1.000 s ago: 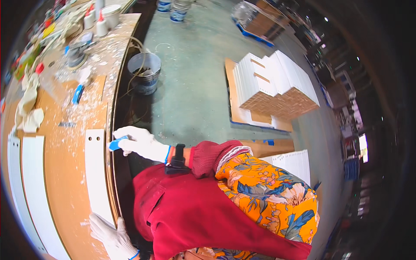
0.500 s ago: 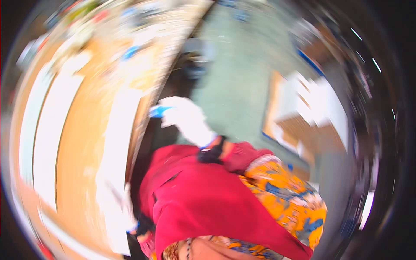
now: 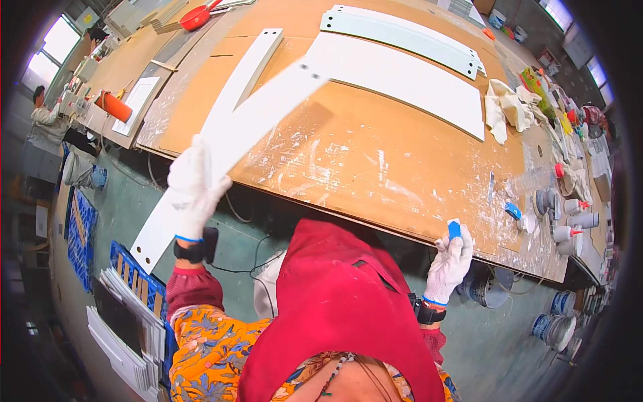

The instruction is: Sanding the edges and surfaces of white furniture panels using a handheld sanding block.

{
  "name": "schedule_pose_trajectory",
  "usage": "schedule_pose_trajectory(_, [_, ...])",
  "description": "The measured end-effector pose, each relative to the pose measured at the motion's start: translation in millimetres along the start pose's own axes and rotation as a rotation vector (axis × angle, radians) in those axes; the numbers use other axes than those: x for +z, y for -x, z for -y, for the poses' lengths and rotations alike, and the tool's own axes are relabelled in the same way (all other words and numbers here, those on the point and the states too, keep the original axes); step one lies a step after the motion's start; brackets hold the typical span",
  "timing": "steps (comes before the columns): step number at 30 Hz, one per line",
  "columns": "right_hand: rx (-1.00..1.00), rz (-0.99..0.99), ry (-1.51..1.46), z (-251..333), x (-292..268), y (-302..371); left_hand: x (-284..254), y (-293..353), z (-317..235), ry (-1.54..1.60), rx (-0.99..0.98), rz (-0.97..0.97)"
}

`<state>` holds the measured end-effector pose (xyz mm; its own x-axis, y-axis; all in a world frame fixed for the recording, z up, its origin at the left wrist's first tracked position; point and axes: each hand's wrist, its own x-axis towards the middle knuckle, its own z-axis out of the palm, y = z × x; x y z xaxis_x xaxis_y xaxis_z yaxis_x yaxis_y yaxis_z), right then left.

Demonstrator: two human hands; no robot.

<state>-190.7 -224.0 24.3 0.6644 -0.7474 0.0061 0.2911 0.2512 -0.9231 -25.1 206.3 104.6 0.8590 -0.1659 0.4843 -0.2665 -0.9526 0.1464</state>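
Note:
My left hand, in a white glove, is closed around a long white board with dark holes at both ends. This board slants across the table's near edge: its far end is over the table, and its near end sticks out over the floor. Beneath or beside it lies a second narrow white board with holes. My right hand, gloved too, pinches a small blue piece with a whitish end, just in front of the table edge; its exact kind is unclear.
On the brown-covered table lie a wide white panel and holed boards. White cloths, a clear bottle and glue bottles crowd the right. Stacked panels stand at lower left; buckets sit below right. Another person is far left.
The blurred view has swung round and steadied. My left hand, earlier low beside a white board on the table, now holds a board slanting over the edge. My right hand still holds the blue piece.

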Motion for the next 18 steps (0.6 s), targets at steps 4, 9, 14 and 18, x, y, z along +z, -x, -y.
schedule_pose_trajectory(4, [0.039, 0.058, 0.018, -11, 12, -10, 10, -49, 21, -0.182, -0.384, 0.188])
schedule_pose_trajectory(9, [0.062, 0.018, 0.029, -17, 22, -14, 84, -117, 75, -0.059, -0.358, 0.194])
schedule_pose_trajectory(14, [0.059, -0.083, 0.011, -9, 15, -21, 136, -175, 69, -0.113, -0.485, 0.297])
schedule_pose_trajectory(18, [0.056, -0.188, 0.02, -9, 9, -28, 158, -195, 60, -0.086, -0.486, 0.299])
